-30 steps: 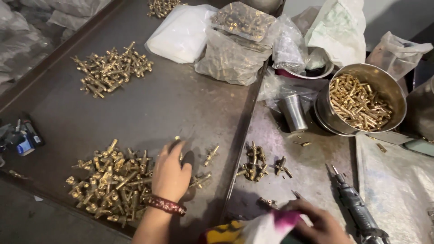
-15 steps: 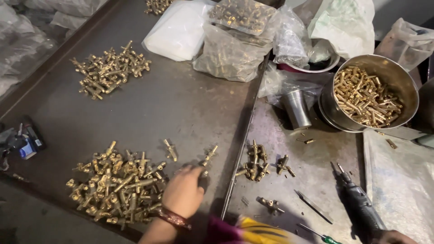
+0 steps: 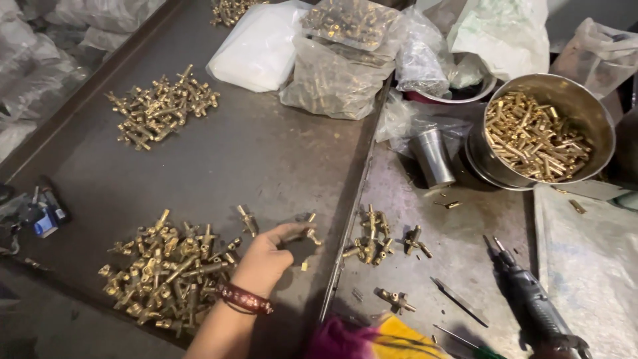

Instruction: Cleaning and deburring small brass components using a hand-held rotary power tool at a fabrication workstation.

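My left hand [image 3: 269, 256] has drawn back from the heap of brass fittings [image 3: 169, 269] and now pinches one brass fitting [image 3: 310, 233] just right of that heap on the table [image 3: 266, 153] — lifted clear. My right hand has come to the power screwdriver [image 3: 531, 309] further right of the heap — its grip is hidden.

Metal bench [image 3: 266, 153] bearing brass fittings [image 3: 163, 276], bags [image 3: 332, 73], bowl [image 3: 585, 106].

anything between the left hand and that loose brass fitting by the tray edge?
Nothing visible. The left hand is already at the brass fitting, fingertips on or right beside it; exact contact is unclear. The nearby pile of brass fittings lies to the hand's other side, not between them.
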